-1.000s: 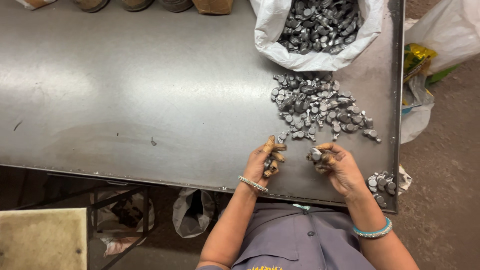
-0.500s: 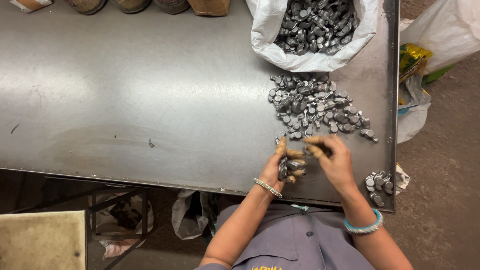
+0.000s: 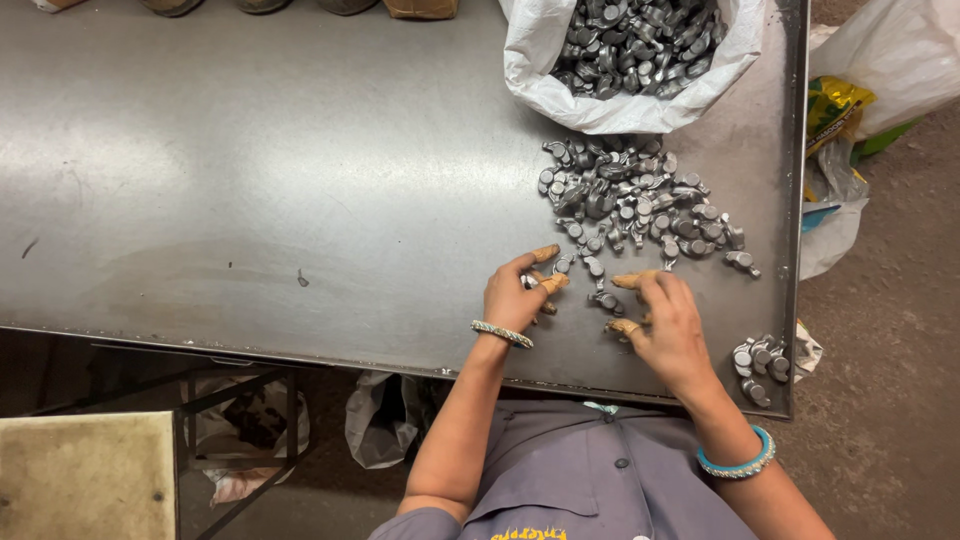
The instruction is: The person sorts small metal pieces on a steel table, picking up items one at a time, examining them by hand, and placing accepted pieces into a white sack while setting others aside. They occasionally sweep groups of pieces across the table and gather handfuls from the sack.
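My left hand [image 3: 512, 297], its fingertips wrapped in orange tape, rests palm down on the grey metal table [image 3: 250, 180]. Its index finger stretches toward the loose pile of small grey metal parts [image 3: 630, 205], and its other fingers curl over a small metal part [image 3: 527, 282] at the palm's edge. My right hand [image 3: 668, 328], also taped, lies with fingers spread just below the pile. Its fingertips are beside a few stray parts [image 3: 603, 299], and nothing shows in its grip.
A white sack [image 3: 630, 60] full of the same parts stands open at the table's far edge. A small group of parts [image 3: 760, 362] sits at the near right corner. Plastic bags [image 3: 850, 130] lie on the floor to the right. A stool [image 3: 85, 475] is at lower left.
Both hands have moved away from the table's near edge toward the pile. They have separated, and the fingers have spread out over the stray parts.
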